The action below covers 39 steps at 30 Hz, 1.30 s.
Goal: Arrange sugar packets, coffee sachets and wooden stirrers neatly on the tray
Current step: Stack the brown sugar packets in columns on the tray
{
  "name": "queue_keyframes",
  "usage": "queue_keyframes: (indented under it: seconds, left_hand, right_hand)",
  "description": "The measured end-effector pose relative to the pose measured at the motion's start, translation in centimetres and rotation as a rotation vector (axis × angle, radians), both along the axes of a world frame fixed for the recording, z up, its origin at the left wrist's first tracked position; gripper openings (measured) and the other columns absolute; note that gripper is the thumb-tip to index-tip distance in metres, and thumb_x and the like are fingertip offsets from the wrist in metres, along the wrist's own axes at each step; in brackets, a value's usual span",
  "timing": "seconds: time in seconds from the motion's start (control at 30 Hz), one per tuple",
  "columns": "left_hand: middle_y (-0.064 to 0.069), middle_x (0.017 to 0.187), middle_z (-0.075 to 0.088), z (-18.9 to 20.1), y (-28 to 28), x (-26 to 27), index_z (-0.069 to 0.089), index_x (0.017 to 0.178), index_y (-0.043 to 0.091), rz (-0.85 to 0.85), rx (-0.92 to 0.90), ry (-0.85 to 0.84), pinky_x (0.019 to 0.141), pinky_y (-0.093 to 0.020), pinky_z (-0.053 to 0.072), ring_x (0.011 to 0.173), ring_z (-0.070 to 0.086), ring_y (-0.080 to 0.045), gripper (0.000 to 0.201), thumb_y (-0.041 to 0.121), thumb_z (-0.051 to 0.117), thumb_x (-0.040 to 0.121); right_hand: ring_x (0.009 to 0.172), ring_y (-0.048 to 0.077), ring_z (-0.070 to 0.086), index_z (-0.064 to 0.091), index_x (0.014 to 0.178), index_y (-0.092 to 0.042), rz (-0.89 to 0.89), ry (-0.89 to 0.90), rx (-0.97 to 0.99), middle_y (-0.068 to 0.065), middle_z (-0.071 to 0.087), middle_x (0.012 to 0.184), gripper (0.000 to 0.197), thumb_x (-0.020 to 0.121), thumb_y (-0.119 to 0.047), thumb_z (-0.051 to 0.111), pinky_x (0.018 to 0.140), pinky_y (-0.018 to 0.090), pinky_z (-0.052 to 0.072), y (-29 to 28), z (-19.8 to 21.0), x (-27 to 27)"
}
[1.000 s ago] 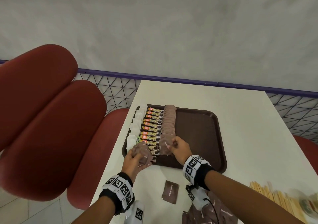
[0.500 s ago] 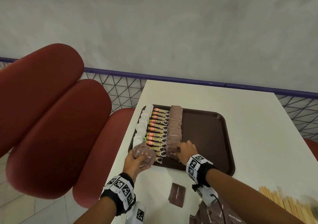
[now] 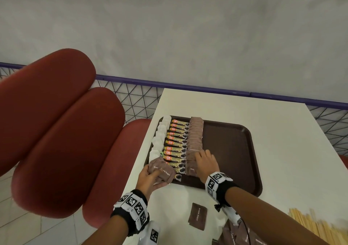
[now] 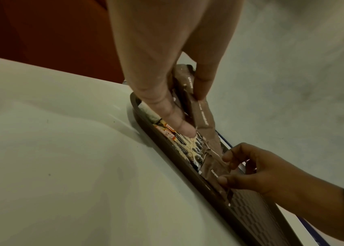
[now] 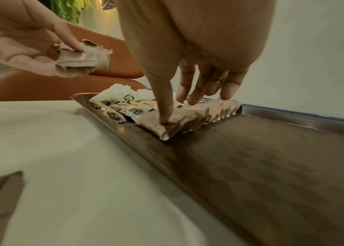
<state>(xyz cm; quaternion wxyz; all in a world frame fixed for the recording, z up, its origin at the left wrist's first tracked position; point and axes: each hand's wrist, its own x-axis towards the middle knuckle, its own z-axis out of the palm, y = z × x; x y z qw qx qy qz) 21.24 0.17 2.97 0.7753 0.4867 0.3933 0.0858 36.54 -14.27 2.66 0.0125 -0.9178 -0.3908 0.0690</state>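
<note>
Left hand (image 3: 150, 178) grips brown sugar packets (image 3: 162, 171); right hand (image 3: 206, 164) fingers extended, pressing packet row (image 3: 194, 141).

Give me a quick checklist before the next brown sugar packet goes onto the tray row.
1. Left hand holds spare brown sugar packets: ok.
2. Right hand free to take one: not ok, its fingers press the brown packet row.
3. Nearest packet in the row lying flat: ok, held down by the thumb.
4. Room left at the row's near end: not ok, it almost reaches the tray rim.
5. Wooden stirrers on the tray: not ok, on the table.
</note>
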Motion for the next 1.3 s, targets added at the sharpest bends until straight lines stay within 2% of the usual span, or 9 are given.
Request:
queue_keyframes:
  seconds: [0.17, 0.23, 0.33, 0.47, 0.67, 0.8, 0.93, 1.13, 1.3]
  left_hand:
    - [-0.017, 0.117, 0.060, 0.2, -0.6, 0.1, 0.048, 0.126, 0.012, -0.011, 0.029, -0.015, 0.057, -0.030, 0.058, 0.093, 0.064, -0.030, 0.045, -0.003, 0.059, 0.086]
    - [-0.014, 0.112, 0.061, 0.3, -0.9, 0.2, 0.048, 0.126, 0.012, -0.016, 0.034, -0.030, 0.058, -0.030, 0.058, 0.093, 0.064, -0.029, 0.045, -0.004, 0.060, 0.085]
    - [-0.012, 0.109, 0.062, 0.4, -1.5, 0.5, 0.049, 0.124, 0.012, -0.018, 0.037, -0.041, 0.060, -0.031, 0.058, 0.093, 0.065, -0.029, 0.045, -0.004, 0.061, 0.084]
    - [-0.016, 0.113, 0.063, 0.2, -2.2, 0.7, 0.049, 0.124, 0.013, -0.033, 0.044, -0.048, 0.061, -0.031, 0.057, 0.093, 0.066, -0.031, 0.043, -0.001, 0.062, 0.084]
    - [-0.015, 0.100, 0.067, 0.3, -3.6, 1.0, 0.053, 0.116, 0.010, -0.017, 0.015, -0.056, 0.062, -0.031, 0.059, 0.085, 0.067, -0.027, 0.027, 0.002, 0.055, 0.090]
    - [-0.022, 0.114, 0.062, -0.2, -3.5, 0.9, 0.051, 0.121, 0.007, 0.005, 0.024, -0.002, 0.064, -0.031, 0.058, 0.091, 0.065, -0.030, 0.028, 0.003, 0.048, 0.093]
    - [-0.019, 0.118, 0.056, -0.3, -2.9, 0.8, 0.052, 0.107, 0.010, 0.043, 0.055, 0.014, 0.056, -0.024, 0.058, 0.102, 0.057, -0.032, 0.020, -0.003, 0.044, 0.093]
    - [-0.017, 0.116, 0.055, -0.5, -2.4, 0.6, 0.049, 0.107, 0.008, 0.062, 0.079, 0.018, 0.053, -0.022, 0.057, 0.100, 0.057, -0.033, 0.023, -0.007, 0.053, 0.089]
    - [-0.012, 0.115, 0.056, -0.5, -2.0, 0.7, 0.047, 0.118, 0.010, 0.038, 0.099, 0.014, 0.061, -0.026, 0.056, 0.101, 0.059, -0.030, 0.038, -0.003, 0.060, 0.085]
  right_hand:
    - [0.117, 0.022, 0.039, 0.041, 0.127, -0.014, 0.020, 0.054, 0.103, 0.005, 0.043, 0.131, 0.041, 0.089, -0.024, 0.052, 0.097, 0.031, 0.035, -0.3, -0.1, -0.5]
    - [0.116, 0.021, 0.039, 0.043, 0.125, -0.014, 0.058, 0.089, 0.154, 0.003, 0.045, 0.129, 0.038, 0.091, -0.030, 0.049, 0.096, 0.031, 0.035, -0.5, 0.2, -0.9]
    - [0.112, 0.019, 0.040, 0.050, 0.115, -0.014, 0.085, 0.232, 0.269, 0.001, 0.050, 0.121, 0.032, 0.094, -0.038, 0.044, 0.093, 0.029, 0.034, -0.5, 0.6, -1.7]
    - [0.104, 0.016, 0.042, 0.055, 0.104, -0.017, 0.078, 0.461, 0.389, -0.002, 0.054, 0.104, 0.030, 0.091, -0.043, 0.050, 0.089, 0.029, 0.037, -0.6, 0.7, -2.8]
    - [0.078, 0.016, 0.053, 0.050, 0.089, -0.020, 0.002, 0.698, 0.408, 0.000, 0.056, 0.085, 0.012, 0.087, -0.023, 0.062, 0.074, 0.031, 0.047, -0.8, 0.9, -3.7]
    - [0.081, 0.015, 0.051, 0.058, 0.096, -0.016, -0.116, 0.542, 0.397, 0.002, 0.053, 0.091, 0.010, 0.088, -0.022, 0.060, 0.077, 0.028, 0.045, -1.7, 1.1, -2.6]
    - [0.098, 0.026, 0.055, 0.058, 0.108, -0.014, -0.231, 0.396, 0.320, 0.010, 0.053, 0.104, 0.021, 0.089, -0.024, 0.055, 0.087, 0.031, 0.045, -2.8, 0.8, -0.6]
    - [0.104, 0.031, 0.054, 0.059, 0.112, -0.015, -0.212, 0.413, 0.163, 0.014, 0.052, 0.112, 0.024, 0.090, -0.024, 0.053, 0.093, 0.035, 0.046, -2.9, 0.7, 0.1]
    - [0.109, 0.031, 0.052, 0.059, 0.113, -0.013, -0.170, 0.414, 0.064, 0.014, 0.051, 0.118, 0.026, 0.091, -0.024, 0.052, 0.097, 0.036, 0.044, -1.7, 0.3, -0.4]
